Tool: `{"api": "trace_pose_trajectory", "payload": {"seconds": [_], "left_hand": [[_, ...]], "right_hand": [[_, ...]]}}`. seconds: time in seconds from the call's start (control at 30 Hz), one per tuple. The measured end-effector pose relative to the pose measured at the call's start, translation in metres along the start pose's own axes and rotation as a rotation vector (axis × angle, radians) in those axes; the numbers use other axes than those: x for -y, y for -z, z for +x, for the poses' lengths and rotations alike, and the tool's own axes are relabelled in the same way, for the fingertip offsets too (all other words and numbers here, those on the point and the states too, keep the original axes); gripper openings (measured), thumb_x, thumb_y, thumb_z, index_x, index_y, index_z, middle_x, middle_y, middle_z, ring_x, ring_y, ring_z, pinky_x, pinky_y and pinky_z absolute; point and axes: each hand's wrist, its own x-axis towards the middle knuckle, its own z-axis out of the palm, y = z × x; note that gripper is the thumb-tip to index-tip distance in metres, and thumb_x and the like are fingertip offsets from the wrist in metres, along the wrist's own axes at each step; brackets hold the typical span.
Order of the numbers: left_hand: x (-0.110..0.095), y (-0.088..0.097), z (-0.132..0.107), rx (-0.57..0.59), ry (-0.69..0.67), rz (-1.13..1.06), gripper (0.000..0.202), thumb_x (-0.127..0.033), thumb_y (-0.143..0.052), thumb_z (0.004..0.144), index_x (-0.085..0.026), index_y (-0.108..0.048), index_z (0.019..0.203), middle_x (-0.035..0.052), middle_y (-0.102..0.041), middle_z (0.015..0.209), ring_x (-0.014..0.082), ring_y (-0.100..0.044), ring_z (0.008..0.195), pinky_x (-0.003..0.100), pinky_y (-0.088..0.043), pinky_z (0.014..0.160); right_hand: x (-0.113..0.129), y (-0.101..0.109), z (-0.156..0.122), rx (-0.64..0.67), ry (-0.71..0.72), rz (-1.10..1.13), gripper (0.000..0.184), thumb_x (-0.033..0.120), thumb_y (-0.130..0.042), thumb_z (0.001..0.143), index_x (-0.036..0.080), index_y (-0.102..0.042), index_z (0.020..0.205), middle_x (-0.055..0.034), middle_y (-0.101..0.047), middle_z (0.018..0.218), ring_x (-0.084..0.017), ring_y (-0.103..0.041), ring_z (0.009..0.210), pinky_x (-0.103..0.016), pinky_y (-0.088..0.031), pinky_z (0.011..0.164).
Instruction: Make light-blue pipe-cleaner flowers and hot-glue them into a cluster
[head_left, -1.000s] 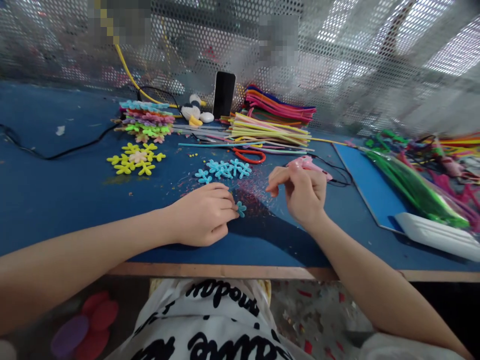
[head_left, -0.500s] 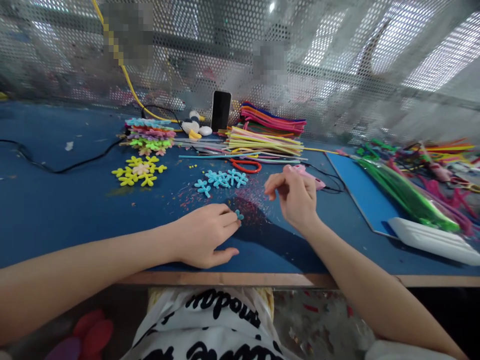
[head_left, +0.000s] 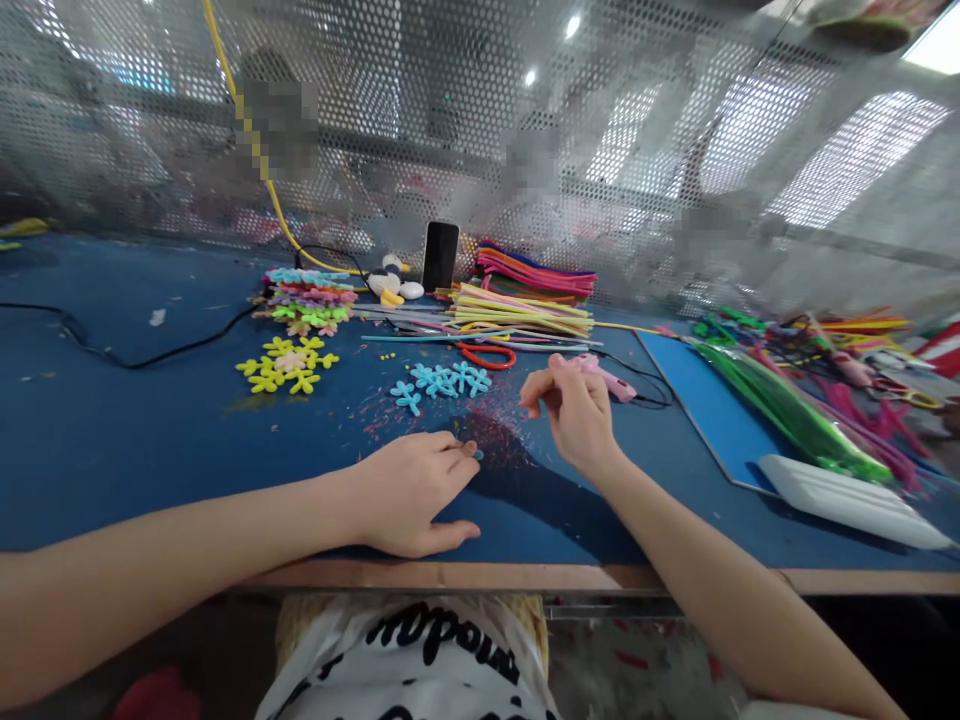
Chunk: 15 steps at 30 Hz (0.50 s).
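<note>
Left hand [head_left: 416, 497] has spread its thumb clear since one second earlier; fingertips [head_left: 468, 448] nearly hide one small blue fuzzy flower [head_left: 479, 455] on the blue tabletop [head_left: 187, 440]. Right hand [head_left: 576, 415], apart, is curled near a pink plastic tool [head_left: 613, 382]; its grip cannot be told.

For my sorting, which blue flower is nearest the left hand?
The blue flower mostly hidden by the left hand; the others lie farther back, untouched.
</note>
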Motion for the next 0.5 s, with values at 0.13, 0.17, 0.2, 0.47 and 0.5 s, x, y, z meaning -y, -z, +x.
{"api": "trace_pose_trajectory", "payload": {"seconds": [0.13, 0.17, 0.2, 0.47, 0.5], "left_hand": [[-0.003, -0.001, 0.001, 0.005, -0.017, 0.030, 0.067, -0.060, -0.054, 0.092, -0.004, -0.063, 0.126, 0.0259, -0.067, 0.126, 0.0346, -0.064, 0.106, 0.044, -0.052, 0.090], [-0.003, -0.002, 0.002, 0.002, -0.017, 0.028, 0.067, -0.061, -0.053, 0.092, -0.005, -0.063, 0.126, 0.0261, -0.068, 0.124, 0.0343, -0.064, 0.104, 0.044, -0.052, 0.089], [-0.003, -0.002, 0.002, -0.001, -0.018, 0.020, 0.066, -0.061, -0.053, 0.092, -0.005, -0.063, 0.126, 0.0259, -0.068, 0.123, 0.0338, -0.064, 0.103, 0.043, -0.052, 0.088], [0.011, 0.008, 0.008, -0.024, 0.187, -0.254, 0.054, -0.055, -0.044, 0.099, -0.015, -0.058, 0.134, 0.0153, -0.072, 0.116, 0.0287, -0.066, 0.106, 0.039, -0.051, 0.091], [0.015, 0.010, 0.009, -0.075, 0.268, -0.326, 0.050, -0.051, -0.040, 0.102, -0.017, -0.057, 0.135, 0.0137, -0.072, 0.119, 0.0277, -0.065, 0.109, 0.039, -0.050, 0.093]], "right_hand": [[-0.002, 0.001, 0.002, 0.107, 0.002, -0.256, 0.059, 0.051, -0.046, 0.101, 0.019, -0.072, 0.059, -0.0040, -0.064, 0.053, -0.014, -0.057, 0.052, -0.029, -0.043, 0.056], [-0.003, 0.000, 0.004, 0.154, 0.011, -0.362, 0.057, 0.050, -0.046, 0.101, 0.018, -0.073, 0.062, -0.0042, -0.066, 0.055, -0.014, -0.059, 0.053, -0.028, -0.044, 0.057], [-0.003, -0.001, 0.007, 0.206, 0.034, -0.488, 0.054, 0.048, -0.046, 0.101, 0.017, -0.074, 0.066, -0.0045, -0.069, 0.059, -0.015, -0.061, 0.056, -0.028, -0.044, 0.058], [-0.022, -0.021, 0.060, 0.412, 0.216, -1.016, 0.026, 0.025, -0.056, 0.092, 0.015, -0.077, 0.082, -0.0039, -0.075, 0.074, -0.015, -0.062, 0.065, -0.025, -0.042, 0.063], [-0.025, -0.025, 0.070, 0.422, 0.220, -1.052, 0.025, 0.023, -0.056, 0.091, 0.015, -0.078, 0.083, -0.0048, -0.075, 0.076, -0.016, -0.064, 0.067, -0.026, -0.043, 0.065]]}}
